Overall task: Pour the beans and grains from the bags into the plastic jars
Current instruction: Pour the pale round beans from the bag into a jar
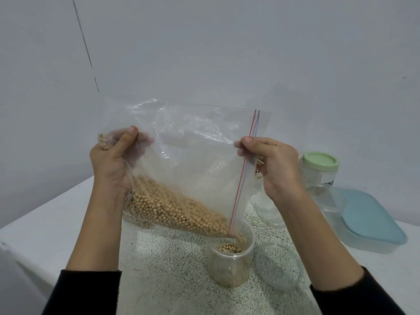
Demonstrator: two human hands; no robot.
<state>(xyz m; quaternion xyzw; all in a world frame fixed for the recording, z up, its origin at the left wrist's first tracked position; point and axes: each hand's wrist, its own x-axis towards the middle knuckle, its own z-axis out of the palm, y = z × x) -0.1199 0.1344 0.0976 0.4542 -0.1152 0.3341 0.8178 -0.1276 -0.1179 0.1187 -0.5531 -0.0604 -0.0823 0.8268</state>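
Both hands pinched the clear zip-top plastic bag of tan beans (177, 201): left hand (111, 164) gripping the raised closed end, right hand (272, 164) the zip edge. Its long axis sloped down from the left hand, mouth corner just below the right hand, inside the open clear plastic jar (229, 264).

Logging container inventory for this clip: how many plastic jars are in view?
3. An open jar under the bag's corner, receiving beans; a green-lidded jar at the back right; a clear jar partly hidden behind the right hand. Others could be hidden behind the bag.
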